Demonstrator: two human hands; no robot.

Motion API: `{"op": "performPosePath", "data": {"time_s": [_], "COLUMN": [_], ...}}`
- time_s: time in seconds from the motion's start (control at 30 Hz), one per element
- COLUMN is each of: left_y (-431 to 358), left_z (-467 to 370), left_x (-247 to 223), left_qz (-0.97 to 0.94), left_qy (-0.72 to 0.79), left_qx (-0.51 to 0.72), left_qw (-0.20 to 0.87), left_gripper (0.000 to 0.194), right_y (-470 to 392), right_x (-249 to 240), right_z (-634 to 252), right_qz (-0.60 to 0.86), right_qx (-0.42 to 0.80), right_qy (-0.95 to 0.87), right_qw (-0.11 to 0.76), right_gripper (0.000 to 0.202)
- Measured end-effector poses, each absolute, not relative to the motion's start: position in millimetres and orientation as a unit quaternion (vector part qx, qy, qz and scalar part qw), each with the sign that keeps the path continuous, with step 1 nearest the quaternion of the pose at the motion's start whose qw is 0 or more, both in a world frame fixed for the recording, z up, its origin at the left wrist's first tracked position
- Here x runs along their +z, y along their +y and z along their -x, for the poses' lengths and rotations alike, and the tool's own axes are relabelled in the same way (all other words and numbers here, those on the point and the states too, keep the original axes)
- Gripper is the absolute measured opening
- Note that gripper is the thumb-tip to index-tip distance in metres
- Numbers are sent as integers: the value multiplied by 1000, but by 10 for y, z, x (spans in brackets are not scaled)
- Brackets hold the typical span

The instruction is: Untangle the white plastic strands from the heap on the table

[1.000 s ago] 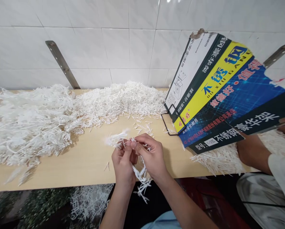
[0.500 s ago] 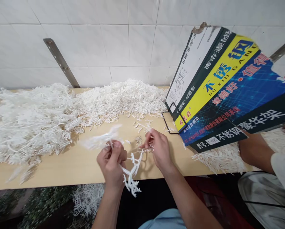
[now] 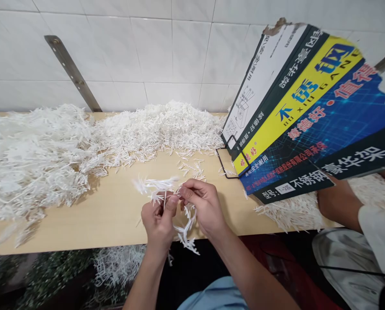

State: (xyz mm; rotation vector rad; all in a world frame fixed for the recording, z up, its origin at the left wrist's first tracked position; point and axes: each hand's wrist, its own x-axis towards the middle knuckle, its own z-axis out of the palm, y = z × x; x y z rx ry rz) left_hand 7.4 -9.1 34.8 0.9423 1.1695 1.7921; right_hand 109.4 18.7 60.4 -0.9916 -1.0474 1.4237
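My left hand (image 3: 160, 217) is closed around a white, twig-like branched strand (image 3: 158, 184), part of which sticks out to the left above the fingers. Thumb and fingertips of my right hand (image 3: 203, 206) pinch the same white tangle, right beside the left thumb. Another branched white length (image 3: 187, 232) dangles below both hands, over the table's front edge. Just beyond my fingers, small loose white pieces (image 3: 192, 168) lie on the tabletop. Exactly where the fingertips meet is partly hidden.
A heap of white branched strands (image 3: 40, 150) covers the left of the wooden table (image 3: 115, 219); a pile of small white pieces (image 3: 160, 129) runs along the wall. A printed cardboard box panel (image 3: 295, 116) in a black wire stand rises at right. Behind it shows another person's arm (image 3: 339, 204).
My right hand has moved left and up to meet my left hand, so their fingertips are now together at the white strand. The view has shifted slightly.
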Motion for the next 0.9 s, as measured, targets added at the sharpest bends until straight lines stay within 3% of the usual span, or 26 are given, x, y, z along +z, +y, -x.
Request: {"op": "performPosePath", "data": {"time_s": [0.1,0.17,0.27,0.4,0.57,0.67,0.77,0.83,0.9], "left_y": [-155,-175,-145,-63,-53,-73,-92,-101,-100], "left_z": [-128,-101,1,100,156,173,139,104,82], "left_x": [516,594,552,339,331,401,392,341,287], "left_qz": [-342,-324,-343,-391,-505,-549,-522,-452,-373], "left_qy": [425,399,419,484,514,502,472,463,464], "left_qx": [761,784,754,663,602,588,614,654,687], "left_qw": [351,347,372,417,345,317,358,391,417], "left_gripper": [40,32,22,29,37,31,25,26,28], "right_y": [300,394,446,315,195,194,252,365,529], "right_x": [414,335,377,667,809,691,532,438,376], "right_z": [-1044,-1069,-1163,-1248,-1166,-1067,-993,-999,-1058], "right_qz": [397,413,475,467,448,446,407,392,417], "right_qx": [644,607,485,351,431,556,682,693,644], "right_qy": [-223,-212,-407,-608,-620,-487,-292,-235,-292], "right_qw": [615,645,611,537,478,505,534,558,571], "right_gripper": [26,29,22,22,14,16,20,27,31]}}
